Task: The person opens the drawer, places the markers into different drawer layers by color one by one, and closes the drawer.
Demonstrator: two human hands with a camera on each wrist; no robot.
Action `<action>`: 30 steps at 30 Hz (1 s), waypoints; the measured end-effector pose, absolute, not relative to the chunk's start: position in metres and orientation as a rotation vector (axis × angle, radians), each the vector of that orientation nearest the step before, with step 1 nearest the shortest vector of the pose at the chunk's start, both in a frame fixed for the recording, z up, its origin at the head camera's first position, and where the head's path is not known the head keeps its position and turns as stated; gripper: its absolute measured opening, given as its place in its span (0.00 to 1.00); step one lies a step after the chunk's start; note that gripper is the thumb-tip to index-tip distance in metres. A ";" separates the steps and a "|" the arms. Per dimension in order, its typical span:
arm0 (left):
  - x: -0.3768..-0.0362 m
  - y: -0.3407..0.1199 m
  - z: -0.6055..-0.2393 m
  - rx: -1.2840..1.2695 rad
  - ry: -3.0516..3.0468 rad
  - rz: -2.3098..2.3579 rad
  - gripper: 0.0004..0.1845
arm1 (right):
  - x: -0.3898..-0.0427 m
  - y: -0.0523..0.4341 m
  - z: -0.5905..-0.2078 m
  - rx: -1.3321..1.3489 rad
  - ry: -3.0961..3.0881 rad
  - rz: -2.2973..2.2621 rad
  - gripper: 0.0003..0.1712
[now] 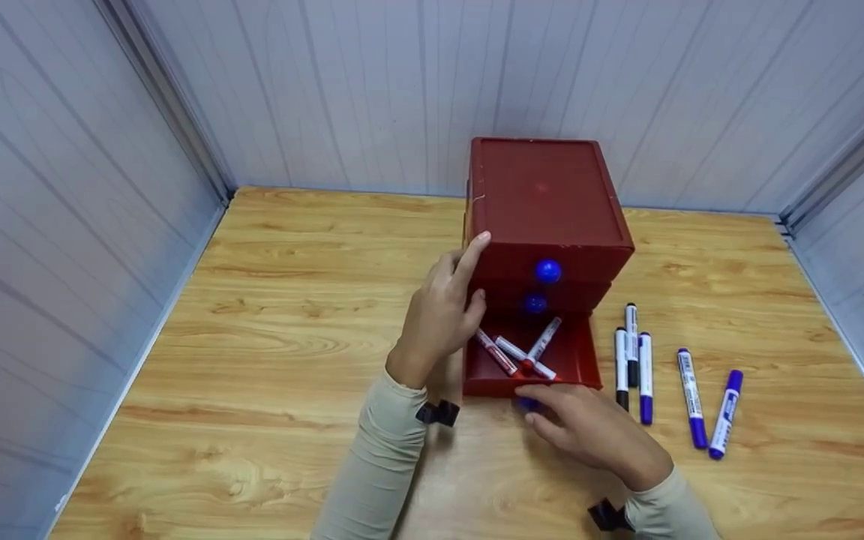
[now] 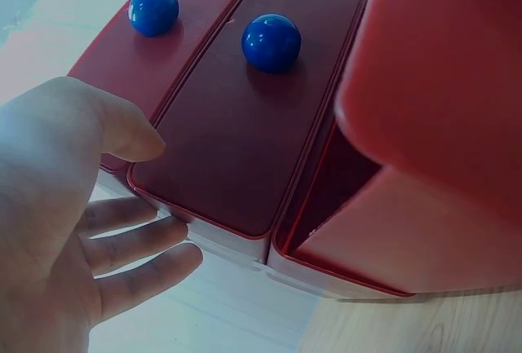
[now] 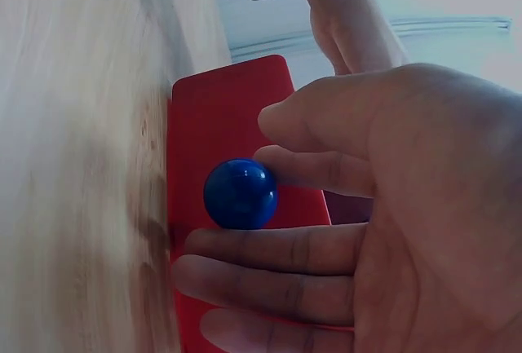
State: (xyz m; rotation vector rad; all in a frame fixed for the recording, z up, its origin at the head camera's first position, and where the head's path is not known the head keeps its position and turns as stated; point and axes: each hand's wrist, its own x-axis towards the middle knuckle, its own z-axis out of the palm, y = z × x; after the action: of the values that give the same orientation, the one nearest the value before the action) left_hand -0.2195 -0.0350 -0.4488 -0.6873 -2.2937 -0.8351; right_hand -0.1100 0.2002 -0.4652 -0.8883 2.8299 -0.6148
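A red drawer cabinet (image 1: 544, 195) stands on the table, its bottom drawer (image 1: 488, 387) pulled out. Three white markers with red caps (image 1: 498, 354) lie inside that drawer. My left hand (image 1: 439, 311) rests along the cabinet's left side, index finger at the top front corner, thumb by the front; in the left wrist view its other fingers are spread beside the wall. At the drawer's front is my right hand (image 1: 597, 429), fingers extended around the blue knob (image 3: 239, 193). The index fingertip touches the knob on one side, and the middle finger lies close along the other.
Right of the cabinet lie several loose markers, some with black caps (image 1: 621, 367) and others with blue caps (image 1: 691, 397). Two upper drawers are closed, each with a blue knob (image 1: 548, 271). Pale panels (image 1: 372, 90) wall the table at the back and sides.
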 end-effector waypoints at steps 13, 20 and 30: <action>-0.220 -0.034 -0.448 -0.696 -2.290 -0.835 0.44 | -0.121 0.200 -0.461 -0.833 2.852 -0.648 0.19; -0.220 -0.034 -0.448 -0.689 -2.303 -0.826 0.43 | -0.124 0.201 -0.462 -0.801 2.870 -0.686 0.19; -0.219 -0.035 -0.449 -0.687 -2.295 -0.836 0.44 | -0.129 0.199 -0.472 -0.724 2.915 -0.732 0.22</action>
State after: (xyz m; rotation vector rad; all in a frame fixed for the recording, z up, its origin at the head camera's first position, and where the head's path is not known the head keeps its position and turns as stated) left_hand -0.2187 -0.0346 -0.4486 -0.6867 -2.2952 -0.8365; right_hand -0.1294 0.1990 -0.4717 -0.7242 2.9145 -0.7320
